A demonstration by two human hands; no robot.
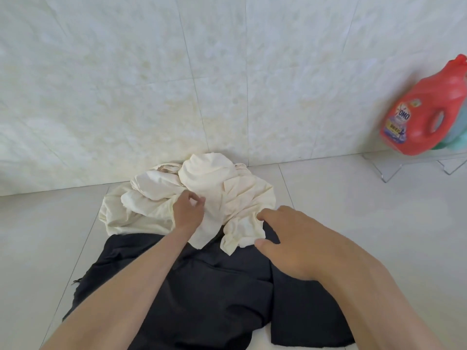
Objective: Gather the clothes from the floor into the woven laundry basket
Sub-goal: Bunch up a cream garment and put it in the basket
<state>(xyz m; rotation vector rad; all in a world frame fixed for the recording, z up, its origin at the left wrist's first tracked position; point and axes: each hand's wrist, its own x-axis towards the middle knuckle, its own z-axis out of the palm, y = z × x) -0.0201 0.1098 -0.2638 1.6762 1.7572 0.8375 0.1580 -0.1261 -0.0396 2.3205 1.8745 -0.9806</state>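
Clothes lie in a heap on the pale tiled floor (50,236), pushed up against the foot of the marbled wall (151,84). Cream garment (227,188): crumpled, bunched high, on top at the far end of the heap. Black garment (214,294): spread flatter, nearer to you, its far edge tucked under the cream folds. Your left hand (187,213) sits on the cream cloth, fingers (199,198) curled and pinched together on a fold of it; grip looks closed on the fabric. Your right hand (290,238) hovers just right of that, palm down, its fingers spread and open; fingertips at the lower edge of the cream cloth where it overlaps the black one, thumb close to the cream hem. Whether the right hand actually touches cloth you cannot tell from this angle. Both forearms reach in over the black garment. Well to the right of your right-hand fingers, a red detergent bottle (427,112) stands on a clear rack (389,170) by the wall, with something green (454,140) tucked behind it.
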